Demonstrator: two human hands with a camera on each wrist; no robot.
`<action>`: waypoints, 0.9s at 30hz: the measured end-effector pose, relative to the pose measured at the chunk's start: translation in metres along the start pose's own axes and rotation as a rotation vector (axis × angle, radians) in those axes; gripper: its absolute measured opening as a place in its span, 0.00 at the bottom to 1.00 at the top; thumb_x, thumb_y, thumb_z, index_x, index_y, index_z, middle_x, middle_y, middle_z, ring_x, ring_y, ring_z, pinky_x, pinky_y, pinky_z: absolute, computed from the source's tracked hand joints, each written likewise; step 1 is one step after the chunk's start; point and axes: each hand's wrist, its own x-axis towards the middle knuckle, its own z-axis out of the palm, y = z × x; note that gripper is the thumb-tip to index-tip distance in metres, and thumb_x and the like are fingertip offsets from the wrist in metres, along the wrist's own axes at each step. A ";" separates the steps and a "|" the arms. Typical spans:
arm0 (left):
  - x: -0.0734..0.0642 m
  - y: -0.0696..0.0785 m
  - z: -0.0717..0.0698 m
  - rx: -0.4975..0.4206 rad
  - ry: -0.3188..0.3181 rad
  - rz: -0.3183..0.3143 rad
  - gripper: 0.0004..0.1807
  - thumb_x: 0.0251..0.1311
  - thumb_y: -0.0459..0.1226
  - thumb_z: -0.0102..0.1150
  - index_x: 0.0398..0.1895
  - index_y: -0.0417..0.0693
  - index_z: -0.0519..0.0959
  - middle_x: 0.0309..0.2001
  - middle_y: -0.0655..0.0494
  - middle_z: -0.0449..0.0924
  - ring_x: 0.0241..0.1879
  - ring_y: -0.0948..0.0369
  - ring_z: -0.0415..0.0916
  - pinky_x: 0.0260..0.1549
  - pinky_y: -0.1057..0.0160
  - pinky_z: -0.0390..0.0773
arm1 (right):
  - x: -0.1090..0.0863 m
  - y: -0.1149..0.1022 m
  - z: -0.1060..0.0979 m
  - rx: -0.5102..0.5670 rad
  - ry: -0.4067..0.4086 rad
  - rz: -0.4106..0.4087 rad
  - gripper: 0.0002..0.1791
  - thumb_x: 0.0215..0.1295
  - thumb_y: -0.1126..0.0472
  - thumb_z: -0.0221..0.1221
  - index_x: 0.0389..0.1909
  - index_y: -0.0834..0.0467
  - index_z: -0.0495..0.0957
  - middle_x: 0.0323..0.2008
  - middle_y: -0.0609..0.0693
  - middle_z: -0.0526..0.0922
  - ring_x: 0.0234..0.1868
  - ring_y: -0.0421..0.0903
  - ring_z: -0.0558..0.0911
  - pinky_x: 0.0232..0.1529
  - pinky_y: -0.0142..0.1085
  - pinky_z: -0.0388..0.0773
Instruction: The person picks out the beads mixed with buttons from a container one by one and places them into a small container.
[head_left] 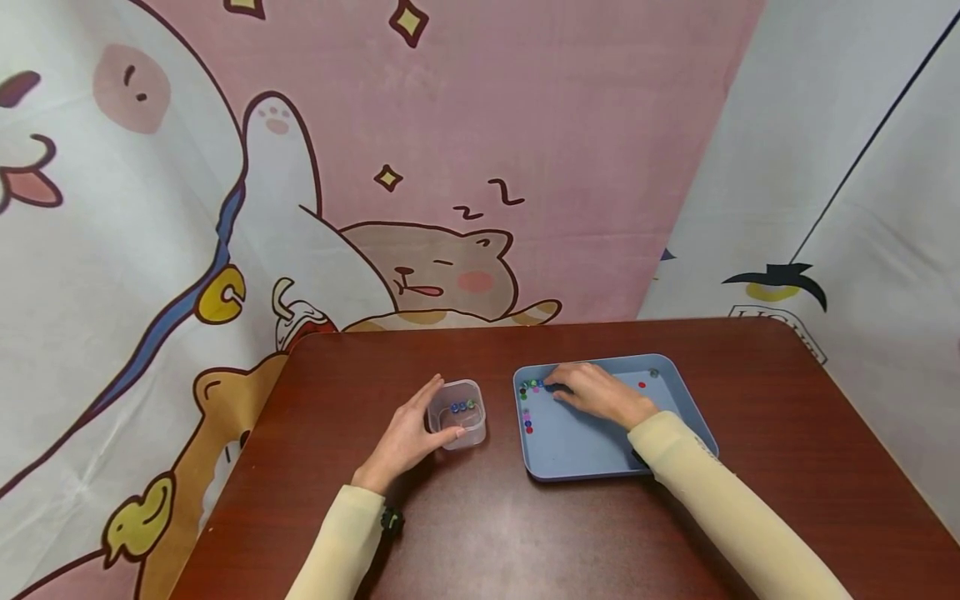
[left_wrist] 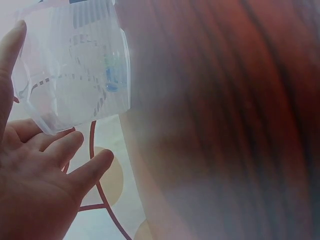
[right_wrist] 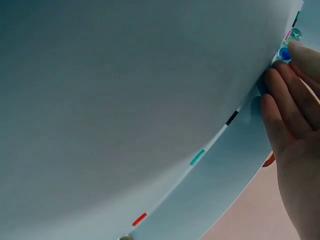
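My left hand [head_left: 405, 437] holds a clear plastic box [head_left: 468, 433], thumb at its near side and fingers along its far left side. Two blue marbles and a greenish one sit inside; the left wrist view shows this box [left_wrist: 75, 65] side-on. Over the far left part of a blue tray [head_left: 585, 454], my right hand [head_left: 596, 392] reaches down with thumb and fingers apart. Its fingertips are beside a blue marble [right_wrist: 285, 53], and I see no marble clearly held. More marbles and small flat coloured pieces lie along the tray's left side.
A red piece [head_left: 642, 385] and a greenish marble [head_left: 654, 373] lie at the tray's far right. Both containers stand on a dark wooden table [head_left: 480, 517]. Behind it hangs a printed cloth [head_left: 592, 167].
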 end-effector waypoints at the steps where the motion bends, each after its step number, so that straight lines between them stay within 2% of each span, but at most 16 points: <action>1: 0.000 0.000 0.000 0.001 -0.001 -0.001 0.54 0.50 0.62 0.71 0.78 0.55 0.58 0.79 0.56 0.56 0.73 0.52 0.65 0.68 0.44 0.67 | 0.000 0.000 0.000 -0.002 0.000 0.000 0.15 0.65 0.62 0.66 0.52 0.59 0.84 0.50 0.52 0.86 0.53 0.50 0.85 0.56 0.47 0.81; 6: 0.000 0.000 -0.001 -0.001 -0.003 -0.003 0.54 0.50 0.62 0.71 0.78 0.55 0.58 0.79 0.55 0.56 0.73 0.51 0.64 0.68 0.44 0.67 | 0.001 0.000 0.000 -0.023 -0.007 -0.013 0.13 0.64 0.62 0.67 0.49 0.58 0.86 0.48 0.50 0.86 0.50 0.47 0.85 0.53 0.44 0.82; 13: 0.000 0.001 -0.001 0.005 0.003 0.012 0.54 0.51 0.59 0.72 0.78 0.53 0.59 0.78 0.55 0.57 0.74 0.53 0.63 0.69 0.46 0.67 | 0.000 0.000 0.000 -0.042 0.024 -0.051 0.08 0.62 0.63 0.68 0.43 0.57 0.87 0.42 0.47 0.86 0.45 0.44 0.85 0.48 0.40 0.84; 21: 0.000 0.001 0.000 0.009 0.002 0.010 0.53 0.51 0.58 0.72 0.78 0.54 0.58 0.78 0.55 0.56 0.73 0.53 0.64 0.69 0.47 0.67 | -0.002 -0.002 -0.003 -0.008 0.037 -0.021 0.09 0.63 0.63 0.67 0.44 0.58 0.87 0.43 0.48 0.86 0.46 0.45 0.86 0.49 0.41 0.83; 27: 0.000 0.000 0.000 0.008 0.007 0.014 0.54 0.51 0.58 0.73 0.78 0.50 0.59 0.78 0.55 0.57 0.73 0.52 0.64 0.68 0.46 0.68 | -0.001 -0.004 -0.008 0.006 0.041 -0.026 0.09 0.64 0.63 0.67 0.44 0.58 0.86 0.43 0.48 0.86 0.46 0.44 0.85 0.49 0.41 0.83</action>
